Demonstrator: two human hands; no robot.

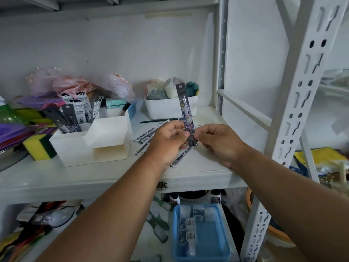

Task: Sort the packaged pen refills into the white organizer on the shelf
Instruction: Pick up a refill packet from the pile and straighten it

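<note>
Both hands meet above the front of the white metal shelf (198,174), pinching the lower end of one long, narrow, dark printed plastic refill packet (186,112) that stands nearly upright between them. The left hand (167,143) grips it with thumb and curled fingers from one side; the right hand (220,142) pinches the same end from the other, fingers curled in. More packaged refills in white-and-black sleeves (151,134) lie flat on the shelf just beyond and beneath the left hand. Further to the left of that hand stands the white plastic stepped organizer (90,146), its rear compartment already holding upright refill packets (75,114). Beyond the hands sits a white rectangular tub of soft pale items (170,108).
</note>
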